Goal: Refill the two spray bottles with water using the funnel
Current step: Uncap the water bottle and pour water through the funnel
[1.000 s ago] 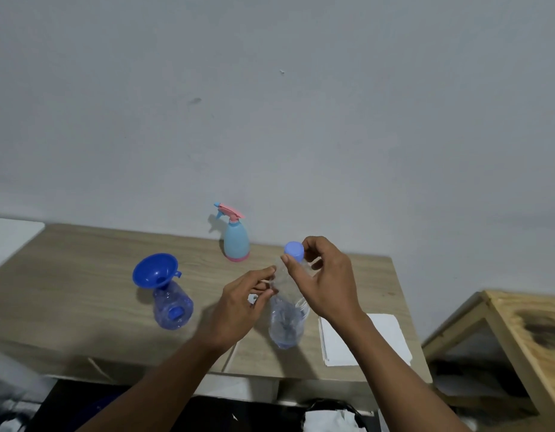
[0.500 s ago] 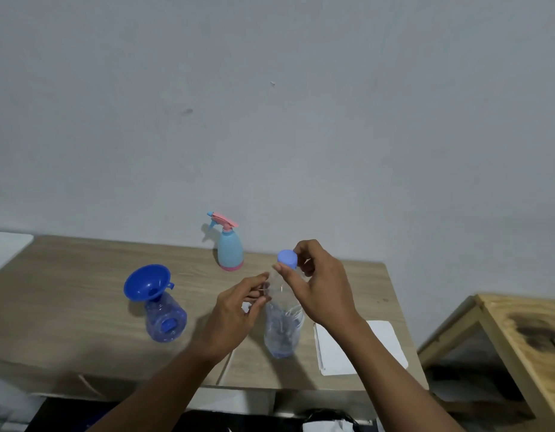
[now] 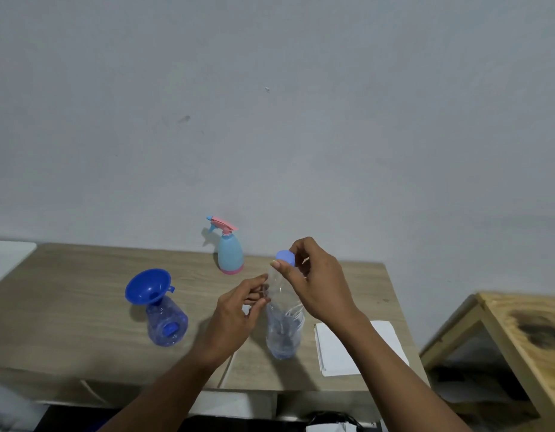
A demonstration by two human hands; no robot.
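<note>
A clear plastic water bottle [image 3: 284, 330] stands on the wooden table [image 3: 67, 294] between my hands. My right hand [image 3: 313, 282] pinches its blue cap [image 3: 285, 258] at the top of the neck. My left hand [image 3: 235, 316] has loosely curled fingers touching the bottle's left side near the shoulder. A blue funnel [image 3: 148, 286] sits in the mouth of a clear blue spray bottle [image 3: 167, 325] at the left, with no spray head on it. A light blue spray bottle [image 3: 230, 255] with a pink trigger head stands at the back by the wall.
A white sheet of paper [image 3: 338, 350] lies on the table right of the water bottle. A wooden stand [image 3: 525, 325] is off the table's right end. A white surface [image 3: 5, 257] meets the table at the far left.
My right hand with the blue cap has stayed at the top of the water bottle's neck. My left hand stays beside the bottle. The camera has tilted slightly.
</note>
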